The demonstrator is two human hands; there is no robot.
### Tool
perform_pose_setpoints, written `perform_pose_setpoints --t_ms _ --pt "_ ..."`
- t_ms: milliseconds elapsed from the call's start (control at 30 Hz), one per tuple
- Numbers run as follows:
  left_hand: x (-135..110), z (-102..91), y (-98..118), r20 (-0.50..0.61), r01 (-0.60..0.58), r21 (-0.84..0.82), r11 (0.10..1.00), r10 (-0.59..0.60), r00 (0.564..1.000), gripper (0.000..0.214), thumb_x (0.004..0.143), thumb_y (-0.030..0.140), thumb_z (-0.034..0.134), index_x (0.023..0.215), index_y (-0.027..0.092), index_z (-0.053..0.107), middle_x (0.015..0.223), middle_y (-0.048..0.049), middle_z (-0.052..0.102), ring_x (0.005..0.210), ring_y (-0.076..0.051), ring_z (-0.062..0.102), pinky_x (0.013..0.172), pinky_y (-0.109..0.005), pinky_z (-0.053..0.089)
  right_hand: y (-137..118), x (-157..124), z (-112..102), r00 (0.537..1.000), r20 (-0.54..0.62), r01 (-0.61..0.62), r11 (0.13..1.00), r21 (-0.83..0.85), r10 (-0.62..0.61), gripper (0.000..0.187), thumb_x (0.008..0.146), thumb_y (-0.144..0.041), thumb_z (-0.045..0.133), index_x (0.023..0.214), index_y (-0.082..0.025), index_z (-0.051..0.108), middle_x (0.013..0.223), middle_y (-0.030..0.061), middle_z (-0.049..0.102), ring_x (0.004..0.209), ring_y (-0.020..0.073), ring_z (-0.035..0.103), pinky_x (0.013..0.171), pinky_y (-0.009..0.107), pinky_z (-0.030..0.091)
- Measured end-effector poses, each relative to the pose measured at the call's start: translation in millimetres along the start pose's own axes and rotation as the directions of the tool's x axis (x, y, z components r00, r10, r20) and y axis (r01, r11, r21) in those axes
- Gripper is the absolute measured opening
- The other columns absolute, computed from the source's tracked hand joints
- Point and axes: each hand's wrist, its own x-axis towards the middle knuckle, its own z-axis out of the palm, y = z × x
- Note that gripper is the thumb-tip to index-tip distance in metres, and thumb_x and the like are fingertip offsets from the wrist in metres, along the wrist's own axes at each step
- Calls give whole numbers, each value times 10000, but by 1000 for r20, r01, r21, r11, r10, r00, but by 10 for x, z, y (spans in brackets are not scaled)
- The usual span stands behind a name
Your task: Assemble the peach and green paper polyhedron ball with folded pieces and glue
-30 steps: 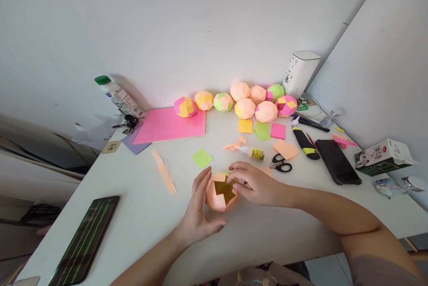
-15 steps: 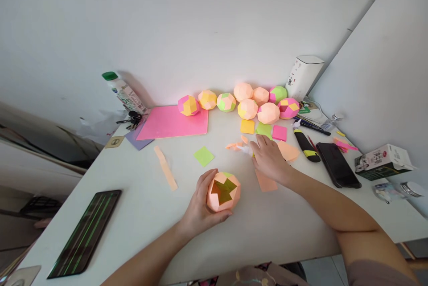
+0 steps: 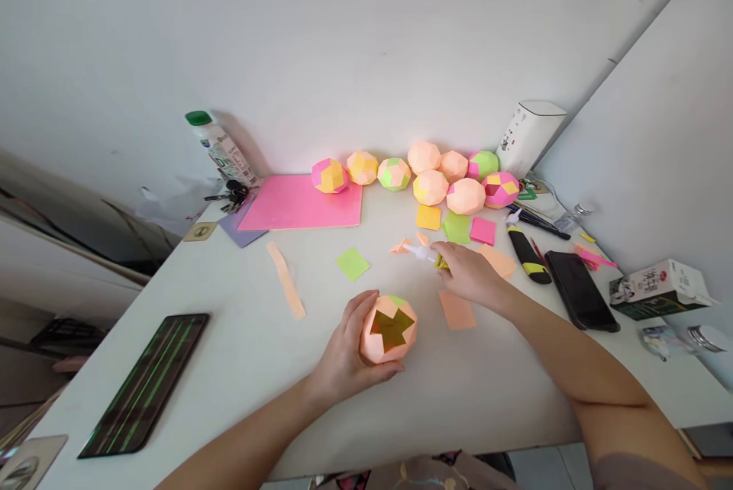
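Observation:
My left hand (image 3: 343, 356) is wrapped round an unfinished peach paper ball (image 3: 389, 328) with a dark star-shaped opening, resting on the white table (image 3: 240, 368). My right hand (image 3: 470, 272) reaches forward and closes over a small glue bottle (image 3: 421, 252), whose white nozzle sticks out to the left. A peach paper square (image 3: 456, 310) lies just below that hand. Small peach scraps (image 3: 401, 246) lie beside the nozzle.
Several finished paper balls (image 3: 431, 186) line the wall behind a pink sheet (image 3: 301, 202). Coloured paper squares (image 3: 456, 226), a peach strip (image 3: 286, 290), a highlighter (image 3: 527, 255), a black phone (image 3: 579, 280), a tablet (image 3: 146, 385), keys (image 3: 232, 195), a bottle (image 3: 221, 148), a carton (image 3: 658, 288).
My right hand left the ball, reached forward over the scissors area and closed on the glue bottle. My left hand kept hold of the ball, which turned slightly.

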Motion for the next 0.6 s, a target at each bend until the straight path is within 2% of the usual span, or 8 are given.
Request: perform_pose_setpoints --t_ms 167,333,400,467,600 --pt "15 0 14 18 -17 -48 999 17 1000 962 682 486 789 1442 325 221 1408 -167 320 1307 -402 365 1012 -592 397 -44 -97 -134 998 -67 17 991 135 -8 448 850 -137 516 1293 -185 469 1167 103 631 936 231 628 695 293 465" --pt "26 -9 42 52 -82 -109 991 88 995 963 705 621 703 1466 316 198 1428 -168 311 1322 -416 332 1041 -602 350 -96 -202 -166 990 -103 125 945 302 -98 441 828 -115 510 1258 -213 497 1204 98 623 938 232 636 759 344 503" --pt "34 -33 66 49 -137 -130 982 144 988 878 776 660 591 1476 302 201 1437 -167 309 1331 -419 314 1052 -607 325 -123 -236 -166 981 -119 180 935 306 -150 441 823 -105 504 1247 -230 504 1225 93 616 1005 243 625 801 366 507" --pt "43 -66 89 3 -185 -124 975 187 982 727 866 628 466 1473 302 233 1436 -155 312 1331 -409 308 1058 -615 303 -163 -265 -167 972 -129 227 925 305 -196 441 819 -88 497 1235 -234 510 1218 91 621 1049 245 614 826 375 511" --pt "57 -127 105 -67 -188 -91 978 183 981 580 932 547 372 1462 330 281 1414 -126 304 1324 -382 297 1062 -609 291 -259 -304 -157 954 -136 295 913 284 -266 425 818 -65 482 1210 -225 521 1176 100 637 1054 245 611 834 395 520"
